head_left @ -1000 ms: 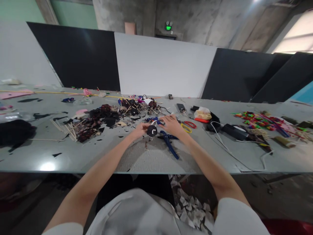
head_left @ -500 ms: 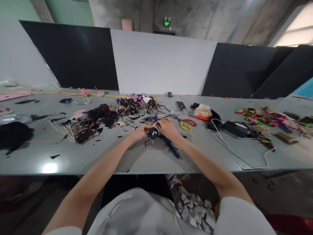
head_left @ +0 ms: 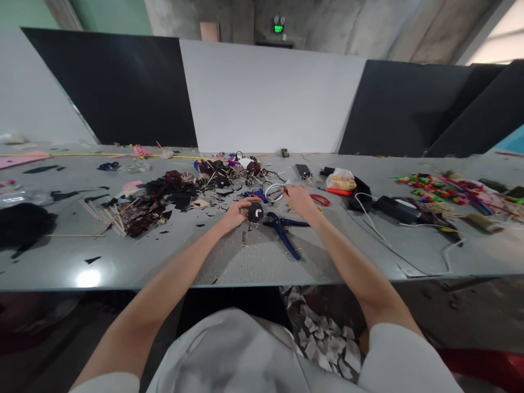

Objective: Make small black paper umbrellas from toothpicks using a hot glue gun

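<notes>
Gray desk (head_left: 233, 267): left of the blue pliers (head_left: 285, 238), left hand (head_left: 236, 213) grips black ball (head_left: 254, 210); behind them, right hand (head_left: 298, 198) pinches white ring (head_left: 267, 193).

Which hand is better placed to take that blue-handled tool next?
Probably the right hand: the blue-handled tool lies nearer it, just below it in the view, though that hand seems to hold a white ring. The left hand is busy with the black ball, farther from the tool.
</notes>
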A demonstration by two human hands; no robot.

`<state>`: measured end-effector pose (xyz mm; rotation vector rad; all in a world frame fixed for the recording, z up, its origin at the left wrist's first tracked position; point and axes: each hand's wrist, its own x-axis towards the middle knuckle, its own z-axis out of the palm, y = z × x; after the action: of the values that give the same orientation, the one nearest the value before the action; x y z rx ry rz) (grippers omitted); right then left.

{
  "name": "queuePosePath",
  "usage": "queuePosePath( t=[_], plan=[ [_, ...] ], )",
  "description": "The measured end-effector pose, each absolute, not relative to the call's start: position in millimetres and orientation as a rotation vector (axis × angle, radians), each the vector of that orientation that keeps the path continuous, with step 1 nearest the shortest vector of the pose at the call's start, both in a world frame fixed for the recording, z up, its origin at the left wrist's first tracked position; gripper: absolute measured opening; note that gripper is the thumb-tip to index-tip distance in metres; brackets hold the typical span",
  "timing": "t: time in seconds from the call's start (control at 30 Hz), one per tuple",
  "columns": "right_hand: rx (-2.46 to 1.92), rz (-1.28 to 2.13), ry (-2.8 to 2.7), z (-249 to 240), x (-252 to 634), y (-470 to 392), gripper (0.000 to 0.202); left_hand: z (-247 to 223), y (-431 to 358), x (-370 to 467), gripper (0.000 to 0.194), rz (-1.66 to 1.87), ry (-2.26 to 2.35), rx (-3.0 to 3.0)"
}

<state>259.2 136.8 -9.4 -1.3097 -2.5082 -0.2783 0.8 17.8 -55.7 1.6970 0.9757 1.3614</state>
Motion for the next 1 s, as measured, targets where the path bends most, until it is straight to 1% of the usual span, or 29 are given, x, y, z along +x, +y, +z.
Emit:
queuePosePath(
  t=[0.17,0.27,0.4,0.47,0.57,0.63,0.83,1.0],
  plan=[
    [-1.569,-0.202,-2.362,-7,296,153,0.042,-61,24,-5,0.01,1.444,1.03,1.756],
    [-1.596,-0.086,-2.274,-5,300,153,0.045,-61,24,-6,0.006,1.458,1.116,1.774],
    [-1.266,0.2,-2.239,-1,272,136,0.054,-60,18,-3,0.009,1.531,1.231,1.735],
    [-1.083,0.311,-2.192,-1,252,118,0.052,-60,17,-3,0.012,1.579,1.245,1.704],
    [-0.81,0.599,-2.16,-1,227,85,0.048,-60,17,-3,0.018,1.626,1.206,1.653],
    [-0.701,0.709,-2.165,-3,216,66,0.044,-60,17,-3,0.021,1.641,1.178,1.642],
    [-0.641,0.651,-2.082,-15,203,50,0.031,-59,17,-1,0.03,1.677,1.127,1.664],
    [-0.697,0.653,-2.069,-18,202,50,0.029,-62,20,-1,0.042,1.662,1.088,1.63]
  ],
)
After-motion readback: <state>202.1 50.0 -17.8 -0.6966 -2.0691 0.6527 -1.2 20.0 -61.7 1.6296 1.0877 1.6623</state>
